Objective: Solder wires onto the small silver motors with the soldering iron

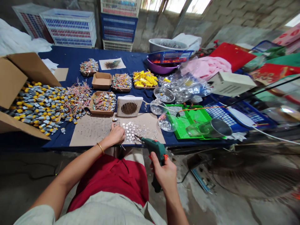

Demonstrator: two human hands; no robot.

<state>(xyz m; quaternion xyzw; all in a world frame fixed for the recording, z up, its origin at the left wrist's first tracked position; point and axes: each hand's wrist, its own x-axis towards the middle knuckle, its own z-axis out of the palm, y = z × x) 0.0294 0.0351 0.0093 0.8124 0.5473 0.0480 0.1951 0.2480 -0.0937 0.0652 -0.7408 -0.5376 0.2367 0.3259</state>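
My left hand (pixel 117 134) rests on the cardboard sheet (pixel 82 132), fingers closed in a pinch. A small motor with a yellow end (pixel 114 120) shows at its fingertips, and thin wires hang below the palm. My right hand (pixel 164 170) is wrapped around the grip of a green pistol-shaped soldering gun (pixel 156 147) with orange-red parts. Its thin metal tip points left, over small silver metal pieces (pixel 130 131) spread on the cardboard, apart from my left hand. Behind them stands a white square vent fan (pixel 129 106).
At left, an open carton (pixel 29 67) spills grey-and-yellow motors (pixel 42 106). Small boxes hold wired motors (pixel 103 101) and yellow parts (pixel 145 78). Right are a green basket (pixel 179 126), clear bowls (pixel 165 122) and a metal cup (pixel 220 128). A floor fan (pixel 255 175) stands lower right.
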